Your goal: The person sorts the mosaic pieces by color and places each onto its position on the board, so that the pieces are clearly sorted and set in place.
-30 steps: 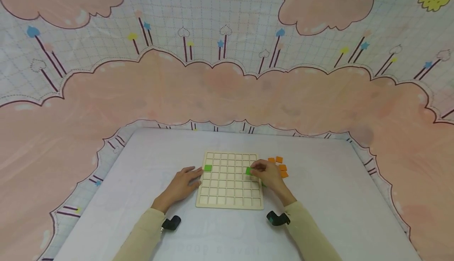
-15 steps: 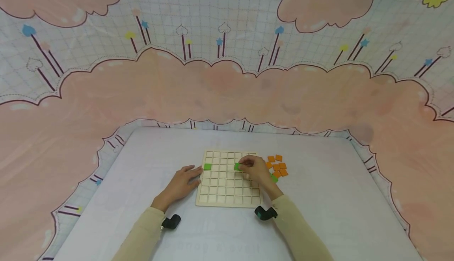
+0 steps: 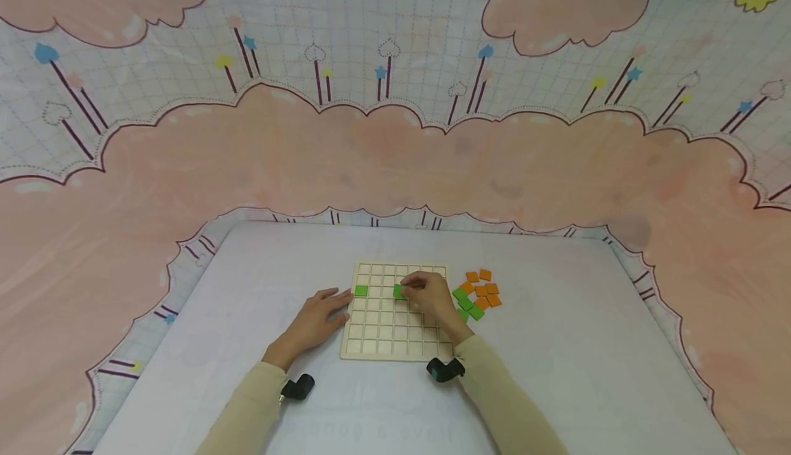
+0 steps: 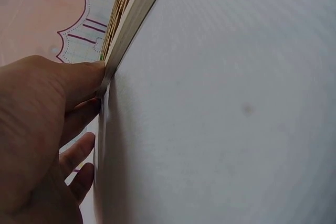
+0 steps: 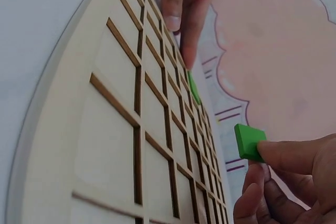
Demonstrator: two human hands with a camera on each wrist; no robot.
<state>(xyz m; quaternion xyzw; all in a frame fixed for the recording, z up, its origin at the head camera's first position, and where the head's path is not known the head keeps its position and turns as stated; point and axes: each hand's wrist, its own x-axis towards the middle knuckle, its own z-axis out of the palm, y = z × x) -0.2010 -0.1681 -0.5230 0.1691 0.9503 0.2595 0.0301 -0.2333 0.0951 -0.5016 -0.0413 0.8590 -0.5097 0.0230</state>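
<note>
My right hand [image 3: 429, 298] pinches a small green square tile [image 5: 248, 141] between thumb and fingers, held above the pale wooden grid board [image 3: 394, 353]. In the head view this held tile is over the board's upper middle. Another green tile [image 3: 361, 290] lies in a cell of the leftmost column. My left hand [image 3: 316, 319] rests by the board's left edge, its fingers extended and touching the rim. In the left wrist view, the left thumb [image 4: 86, 77] lies against the rim, while the board's top is mostly hidden.
Right of the board lie several loose orange tiles [image 3: 491, 289] and several green tiles [image 3: 476, 312], close together. The white table [image 3: 556, 345] extends around them, up to a cloud-patterned cloth [image 3: 395, 160] behind. A black wrist camera [image 3: 445, 370] sits at the right sleeve.
My right hand has moved left over the board, carrying the green tile from the right columns toward the middle. More loose green tiles show where the hand was. The left hand stays put.
</note>
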